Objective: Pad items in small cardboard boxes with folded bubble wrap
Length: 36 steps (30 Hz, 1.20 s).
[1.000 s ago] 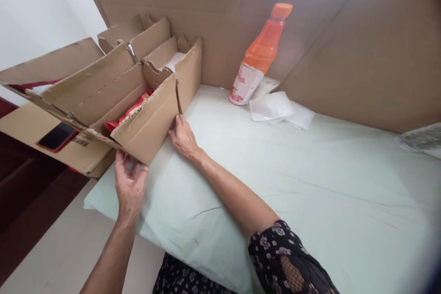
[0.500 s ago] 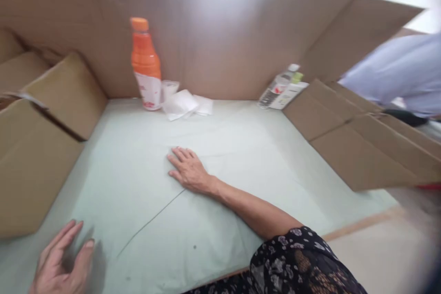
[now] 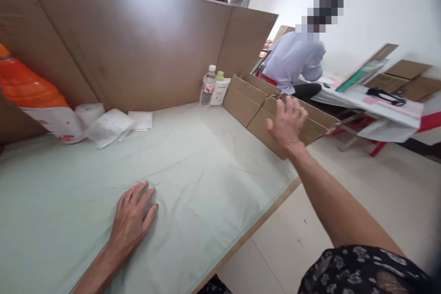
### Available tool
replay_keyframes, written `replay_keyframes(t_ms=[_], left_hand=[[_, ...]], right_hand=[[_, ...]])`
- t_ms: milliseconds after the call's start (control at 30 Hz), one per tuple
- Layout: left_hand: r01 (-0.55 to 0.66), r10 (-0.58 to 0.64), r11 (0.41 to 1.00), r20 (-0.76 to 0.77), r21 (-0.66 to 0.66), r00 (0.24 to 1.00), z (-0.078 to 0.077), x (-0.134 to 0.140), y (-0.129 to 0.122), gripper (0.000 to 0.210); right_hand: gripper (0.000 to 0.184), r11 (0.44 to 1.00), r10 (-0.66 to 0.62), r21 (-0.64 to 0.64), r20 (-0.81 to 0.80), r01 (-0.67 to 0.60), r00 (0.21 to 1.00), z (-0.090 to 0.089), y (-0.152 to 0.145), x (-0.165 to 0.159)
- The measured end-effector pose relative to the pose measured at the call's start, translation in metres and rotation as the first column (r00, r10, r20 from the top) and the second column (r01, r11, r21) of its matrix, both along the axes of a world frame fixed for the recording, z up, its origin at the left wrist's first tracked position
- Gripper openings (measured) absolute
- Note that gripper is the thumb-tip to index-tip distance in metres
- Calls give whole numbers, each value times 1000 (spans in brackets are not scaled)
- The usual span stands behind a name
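My left hand [image 3: 132,216] rests palm down on the pale green cloth [image 3: 196,165], fingers spread and nothing in it. Over the low cardboard side panel [image 3: 263,135] on the right is my right hand [image 3: 288,121], its fingers apart and slightly curled. Whether its fingertips touch the panel's upper edge I cannot tell. Beyond that panel's far end stand a clear water bottle [image 3: 207,89] with a white cap and a white bottle [image 3: 219,92] with a green cap.
A tall cardboard wall [image 3: 155,50] closes off the back. At the left are an orange bottle [image 3: 34,94] and crumpled white tissues [image 3: 110,124]. A person in a light shirt [image 3: 292,59] sits beyond the right panel, near another table [image 3: 396,110]; someone else stands behind.
The view has swung to the right. My right hand has left the cloth for the right cardboard panel. My left hand has come down flat on the cloth.
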<state>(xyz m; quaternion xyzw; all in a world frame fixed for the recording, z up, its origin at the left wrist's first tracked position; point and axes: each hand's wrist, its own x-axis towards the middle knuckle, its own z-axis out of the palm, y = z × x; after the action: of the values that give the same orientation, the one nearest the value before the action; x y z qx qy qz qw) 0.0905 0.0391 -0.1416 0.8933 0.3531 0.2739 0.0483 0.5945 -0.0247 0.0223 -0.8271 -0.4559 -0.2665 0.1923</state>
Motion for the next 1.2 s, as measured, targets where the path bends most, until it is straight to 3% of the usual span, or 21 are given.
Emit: replay_keyframes(t_ms=[100, 200, 300, 367, 467, 600, 733, 767, 800, 867, 933, 967, 1033, 1100, 1200], left_hand=[[24, -24, 1000, 25, 11, 999, -3, 3, 2, 37], [42, -43, 999, 71, 6, 997, -5, -3, 3, 34], [61, -57, 998, 117, -33, 991, -3, -10, -3, 33], [61, -46, 994, 150, -94, 988, -1, -15, -10, 33], [13, 35, 971, 192, -240, 981, 7, -25, -24, 37], [-87, 185, 922, 231, -378, 955, 27, -43, -42, 55], [-164, 327, 853, 263, -495, 907, 46, -62, -58, 73], [-173, 359, 834, 276, -525, 892, 49, -66, -61, 75], [-179, 387, 818, 292, -546, 875, 50, -71, -63, 77], [-186, 431, 797, 326, -574, 842, 48, -79, -63, 79], [-178, 454, 786, 357, -592, 817, 44, -82, -60, 79], [-164, 452, 785, 371, -597, 811, 42, -81, -58, 78], [-125, 428, 790, 394, -600, 813, 39, -75, -51, 75], [-66, 378, 804, 422, -591, 824, 40, -64, -43, 69], [-23, 354, 815, 465, -579, 811, 45, -52, -30, 54]], right_hand=[[29, 990, -117, -89, -74, 111, 990, 34, -24, 39], [16, 959, -170, -252, -160, 126, 972, 45, -37, 43], [5, 949, -122, -307, -156, 69, 980, 44, -54, 14], [9, 943, -62, -334, -154, 7, 986, 43, -68, -20], [15, 903, 177, -371, -141, -217, 974, 45, -84, -87], [19, 713, 576, -379, -164, -590, 801, 51, -74, -190], [26, 400, 834, -255, -297, -880, 465, 65, -55, -264], [26, 363, 855, -181, -324, -914, 404, 68, -51, -270], [25, 380, 858, -89, -338, -921, 387, 69, -48, -271], [23, 537, 810, 128, -355, -834, 467, 61, -42, -259], [21, 704, 703, 312, -437, -638, 562, 36, -39, -238], [22, 754, 653, 365, -513, -547, 558, 19, -38, -229], [27, 804, 575, 385, -700, -454, 425, -22, -39, -217], [35, 814, 502, 355, -828, -460, 249, -61, -41, -218], [34, 827, 420, 324, -899, -459, 122, -98, -33, -237]])
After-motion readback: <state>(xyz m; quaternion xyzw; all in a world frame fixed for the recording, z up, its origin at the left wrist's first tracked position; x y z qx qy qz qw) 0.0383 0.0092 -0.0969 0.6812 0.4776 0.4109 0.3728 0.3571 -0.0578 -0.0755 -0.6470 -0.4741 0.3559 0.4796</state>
